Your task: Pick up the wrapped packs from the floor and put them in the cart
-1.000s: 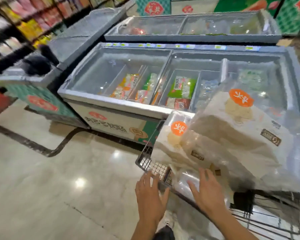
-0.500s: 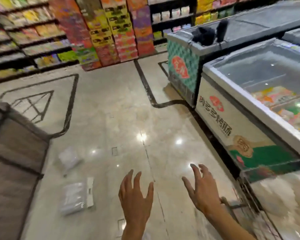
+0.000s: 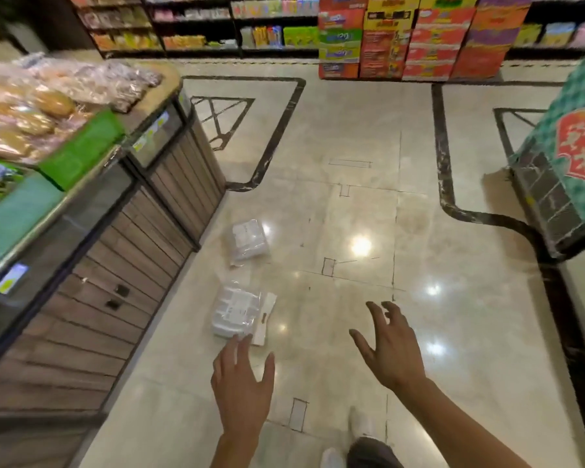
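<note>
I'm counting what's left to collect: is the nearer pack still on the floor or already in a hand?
On the floor. The nearer pack lies flat on the tiles; the left hand is open just short of it.

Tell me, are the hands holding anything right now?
No. The left hand and right hand are both empty, fingers spread above the floor.

The floor (image 3: pixel 352 136) is tiled in glossy cream marble, inlaid with dark border lines. Two clear-wrapped white packs (image 3: pixel 242 312) are seen on it. The counter (image 3: pixel 115 265) is clad in brown slatted wood, topped in green. A teal-and-white checked freezer (image 3: pixel 568 163) is marked with a red emblem. Red, yellow and purple cartons (image 3: pixel 412 35) are stacked behind.
</note>
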`<state>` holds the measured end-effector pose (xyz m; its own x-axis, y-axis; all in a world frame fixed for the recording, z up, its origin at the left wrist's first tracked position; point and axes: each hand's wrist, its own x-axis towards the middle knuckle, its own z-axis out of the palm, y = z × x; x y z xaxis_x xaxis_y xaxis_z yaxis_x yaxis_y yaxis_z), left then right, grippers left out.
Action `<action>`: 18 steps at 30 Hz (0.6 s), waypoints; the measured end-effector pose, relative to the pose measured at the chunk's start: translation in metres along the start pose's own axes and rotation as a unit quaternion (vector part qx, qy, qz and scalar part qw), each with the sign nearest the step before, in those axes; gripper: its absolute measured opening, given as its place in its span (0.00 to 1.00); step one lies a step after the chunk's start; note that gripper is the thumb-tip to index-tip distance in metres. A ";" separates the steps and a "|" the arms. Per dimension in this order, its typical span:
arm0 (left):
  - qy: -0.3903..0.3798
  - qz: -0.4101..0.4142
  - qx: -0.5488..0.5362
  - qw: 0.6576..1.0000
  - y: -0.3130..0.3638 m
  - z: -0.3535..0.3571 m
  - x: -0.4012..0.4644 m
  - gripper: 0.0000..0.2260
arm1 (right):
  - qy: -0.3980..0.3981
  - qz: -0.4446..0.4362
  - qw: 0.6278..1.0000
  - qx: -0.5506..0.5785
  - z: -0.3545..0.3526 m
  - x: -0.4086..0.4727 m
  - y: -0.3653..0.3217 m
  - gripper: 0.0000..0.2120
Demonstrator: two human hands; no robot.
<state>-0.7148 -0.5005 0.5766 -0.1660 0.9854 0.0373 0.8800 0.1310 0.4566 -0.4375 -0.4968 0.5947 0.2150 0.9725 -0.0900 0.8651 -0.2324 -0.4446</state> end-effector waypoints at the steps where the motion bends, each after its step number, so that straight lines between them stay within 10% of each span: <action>1: 0.003 -0.015 -0.003 1.000 -0.010 0.000 0.011 0.25 | -0.013 -0.006 1.000 0.001 0.011 0.016 -0.009 0.31; 11: -0.025 -0.109 0.036 0.993 -0.099 0.059 0.206 0.24 | -0.141 -0.053 0.989 -0.006 0.154 0.245 -0.108 0.31; 18: -0.053 -0.204 -0.009 0.978 -0.200 0.225 0.341 0.24 | -0.240 -0.107 0.965 -0.007 0.367 0.411 -0.170 0.33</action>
<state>-0.8470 -0.1657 0.2982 -0.4530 0.8576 -0.2434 0.7420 0.5141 0.4304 -0.6621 -0.0508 0.3064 -0.2019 0.8934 -0.4014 0.8728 -0.0218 -0.4876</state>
